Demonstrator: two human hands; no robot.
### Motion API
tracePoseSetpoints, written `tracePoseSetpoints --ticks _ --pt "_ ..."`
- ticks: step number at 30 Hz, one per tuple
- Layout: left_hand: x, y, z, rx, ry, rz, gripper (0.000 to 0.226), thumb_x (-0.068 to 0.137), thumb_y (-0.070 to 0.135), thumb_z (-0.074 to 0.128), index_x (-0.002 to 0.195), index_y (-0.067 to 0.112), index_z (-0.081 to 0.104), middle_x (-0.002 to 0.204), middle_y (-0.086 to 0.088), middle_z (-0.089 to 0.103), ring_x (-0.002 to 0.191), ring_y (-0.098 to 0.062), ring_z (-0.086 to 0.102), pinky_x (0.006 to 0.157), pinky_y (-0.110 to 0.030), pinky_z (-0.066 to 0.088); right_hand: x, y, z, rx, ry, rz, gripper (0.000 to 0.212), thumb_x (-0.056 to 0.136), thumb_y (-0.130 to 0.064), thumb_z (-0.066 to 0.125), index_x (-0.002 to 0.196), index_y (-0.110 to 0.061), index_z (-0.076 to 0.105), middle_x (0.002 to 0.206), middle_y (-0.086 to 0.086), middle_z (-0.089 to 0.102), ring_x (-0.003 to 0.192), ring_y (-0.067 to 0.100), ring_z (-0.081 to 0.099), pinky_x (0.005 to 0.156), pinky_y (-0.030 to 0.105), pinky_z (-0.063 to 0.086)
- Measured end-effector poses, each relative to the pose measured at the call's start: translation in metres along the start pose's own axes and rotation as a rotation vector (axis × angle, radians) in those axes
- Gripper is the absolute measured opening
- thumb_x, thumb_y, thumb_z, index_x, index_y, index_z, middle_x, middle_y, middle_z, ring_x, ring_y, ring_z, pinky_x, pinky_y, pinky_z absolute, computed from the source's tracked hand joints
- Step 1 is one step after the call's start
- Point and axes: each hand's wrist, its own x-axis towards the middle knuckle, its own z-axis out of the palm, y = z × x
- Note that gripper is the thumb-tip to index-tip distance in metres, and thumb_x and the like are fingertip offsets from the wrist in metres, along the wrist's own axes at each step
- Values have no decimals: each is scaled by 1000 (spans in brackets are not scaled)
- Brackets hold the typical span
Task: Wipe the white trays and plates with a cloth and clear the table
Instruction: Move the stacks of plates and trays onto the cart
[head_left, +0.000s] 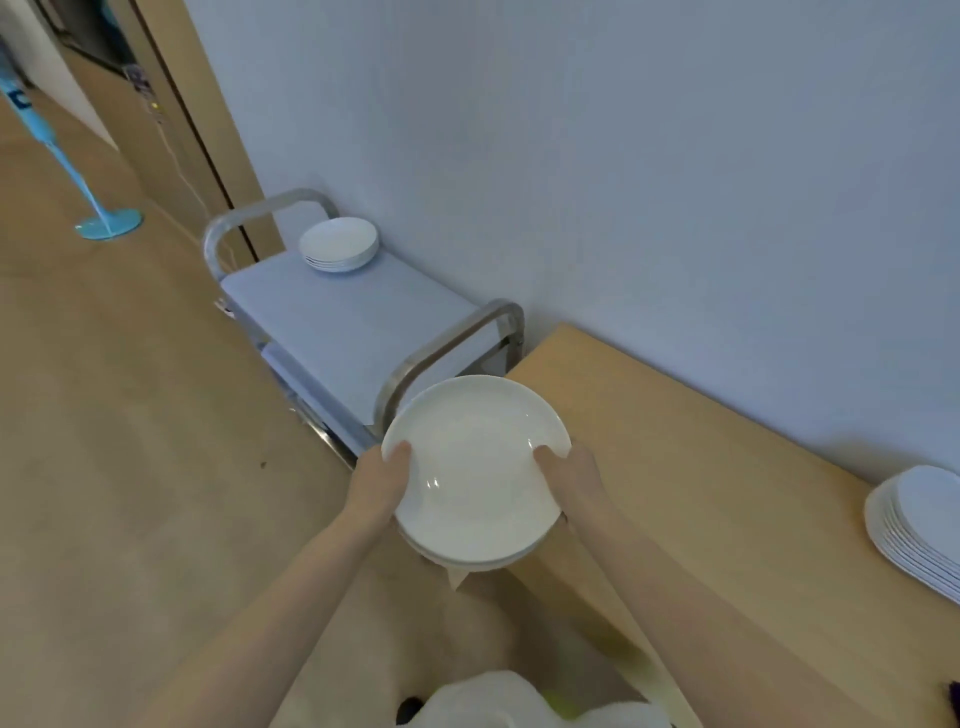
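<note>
Both forearms are bare from the bottom edge of the view up to the wrists, with no sleeve, cuff, watch, band or glove on either one. The left hand (382, 480) and the right hand (571, 475) are bare too, without rings on the thumbs that show (the other fingers are hidden). At the lower edge a white garment (498, 699) covers the person's front, blurred, with a dark patch beside it.

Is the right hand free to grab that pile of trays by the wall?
Probably not yet: the right hand and left hand both hold the stack of plates. The trays lie unobstructed on the table.
</note>
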Motion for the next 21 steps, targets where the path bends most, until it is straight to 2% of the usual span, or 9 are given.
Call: tracePoseSetpoints --ticks 2,6,9,11,14,15,17,19,21 --pt "11 -10 -32 -41 55 -18 21 97 23 45 102 9 59 83 -2 61 81 -25 59 72 -35 49 2 -11 36 -36 -52 -23 28 92 -18 49 118 -6 53 95 11 62 73 25 58 38 19 37" --pt "31 -29 -93 -91 148 -44 16 97 25 45 99 15 57 79 4 59 71 -15 57 59 -28 45 5 -31 105 -94 -140 -64 23 93 -19 47 113 -10 54 91 9 62 75 23 59 51 26 41" --pt "42 -39 -131 -80 232 -82 12 97 28 47 96 17 52 75 6 53 76 -23 54 69 -32 46 6 -42 150 -120 -193 -85 21 93 -18 47 112 -10 53 96 11 63 85 25 61 62 29 48" --pt "49 -46 -153 -71 269 -102 13 97 30 46 97 18 51 76 7 52 79 -24 54 73 -33 46 7 -49 175 -123 -227 -94 18 94 -16 46 110 -13 50 92 6 62 83 22 61 62 28 50" --pt "58 -59 -180 -87 281 -155 16 97 34 44 102 21 50 90 0 58 87 -26 55 78 -35 47 10 -59 210 -114 -282 -86 13 93 -14 45 105 -19 49 90 4 63 81 20 62 68 33 55" --pt "63 -63 -187 -102 292 -173 20 97 35 44 105 18 52 95 -3 59 89 -26 56 79 -36 48 12 -63 221 -122 -302 -82 13 93 -14 45 104 -20 49 92 6 64 85 23 63 74 38 56" --pt "72 -70 -198 -130 337 -197 27 97 32 45 109 10 57 90 -4 60 83 -25 56 76 -35 48 18 -68 241 -148 -341 -70 15 94 -17 45 108 -19 48 98 7 63 90 25 61 80 40 56" --pt "83 -74 -207 -129 375 -238 29 97 30 46 109 7 59 82 -2 58 76 -22 55 71 -33 45 29 -73 260 -175 -369 -60 18 94 -19 45 112 -18 48 100 7 60 89 22 59 74 35 54" --pt "96 -77 -216 -115 390 -280 33 98 31 45 112 5 59 91 -7 59 81 -26 55 72 -33 46 43 -80 278 -205 -392 -50 17 93 -20 46 110 -17 48 96 5 59 84 20 56 67 31 50"
